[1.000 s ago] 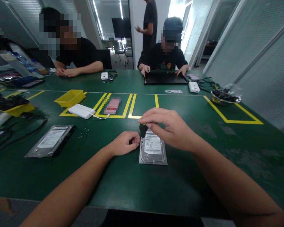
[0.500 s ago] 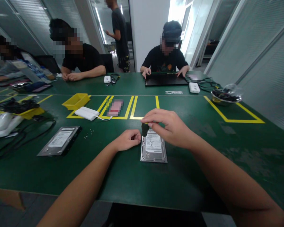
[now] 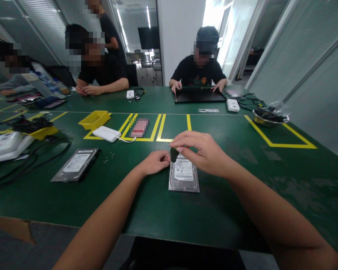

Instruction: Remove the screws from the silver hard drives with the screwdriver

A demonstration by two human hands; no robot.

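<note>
A silver hard drive (image 3: 184, 179) with a white label lies flat on the green table in front of me. My right hand (image 3: 204, 152) pinches a short screwdriver (image 3: 174, 154) by its dark green handle, upright over the drive's left side. The screwdriver's tip is too small to make out. Curled at the drive's far left edge, my left hand (image 3: 155, 162) grips it with the fingertips, which are partly hidden. Farther left rests a second hard drive (image 3: 76, 165), with several small screws (image 3: 109, 157) scattered beside it.
A yellow tray (image 3: 94, 120), a white power bank (image 3: 106, 134) and a cabled phone (image 3: 139, 128) lie beyond my hands. A metal bowl (image 3: 271, 117) of dark items stands at right. Cables (image 3: 42, 155) trail at left. Across the table, a person handles a black panel (image 3: 199, 95).
The view has shifted slightly, so the table's contents appear a little farther right. Both hands keep their place at the drive. A standing person in the background has moved left.
</note>
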